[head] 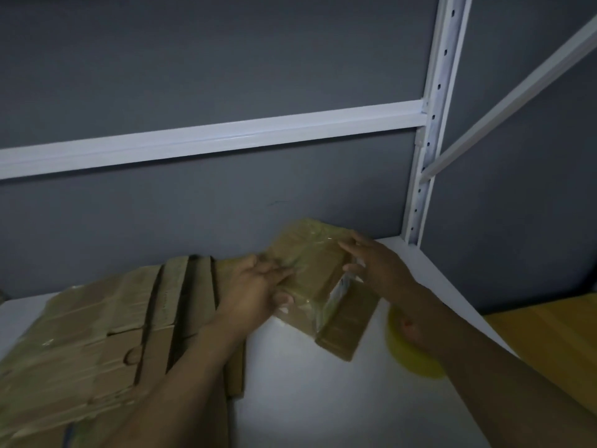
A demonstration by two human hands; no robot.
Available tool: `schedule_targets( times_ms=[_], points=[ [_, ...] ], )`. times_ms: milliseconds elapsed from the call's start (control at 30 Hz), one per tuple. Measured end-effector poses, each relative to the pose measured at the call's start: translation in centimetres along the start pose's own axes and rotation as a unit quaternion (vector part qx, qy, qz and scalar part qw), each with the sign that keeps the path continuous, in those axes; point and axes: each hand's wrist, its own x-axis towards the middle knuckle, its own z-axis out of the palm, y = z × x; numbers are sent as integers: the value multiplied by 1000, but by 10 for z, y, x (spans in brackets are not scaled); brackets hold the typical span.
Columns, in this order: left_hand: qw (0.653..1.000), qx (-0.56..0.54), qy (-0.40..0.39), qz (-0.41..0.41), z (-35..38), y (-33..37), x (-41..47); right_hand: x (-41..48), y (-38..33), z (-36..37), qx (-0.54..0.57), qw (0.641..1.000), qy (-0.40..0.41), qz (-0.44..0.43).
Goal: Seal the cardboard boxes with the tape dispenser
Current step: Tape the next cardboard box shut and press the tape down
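Note:
A small cardboard box wrapped in glossy clear tape is held tilted above the white shelf, one flap hanging open at its lower right. My left hand grips its left side, thumb on the near face. My right hand holds its right end with fingers curled over the top edge. A yellow tape dispenser lies on the shelf under my right forearm, partly hidden and blurred.
A stack of taped and flattened cardboard boxes fills the shelf's left side. A white metal rack upright and crossbar stand against the grey wall. A yellow-brown surface lies at the right.

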Motion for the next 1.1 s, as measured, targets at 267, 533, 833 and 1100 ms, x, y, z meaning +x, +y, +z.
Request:
schedule_targets(
  times_ms=[267,533,833,1100],
  points=[
    [990,-79,60,-96,40,52,18,-92,75,18,37,959,23,280],
    [987,-79,-2,-142,34,77,35,-112,70,14,34,957,133,255],
    [816,-526,-21,-238,5,134,31,-93,7,-45,317,893,305,96],
    [759,-614,34,-214,-27,106,22,-68,-14,-70,393,908,120,-77]
  ],
)
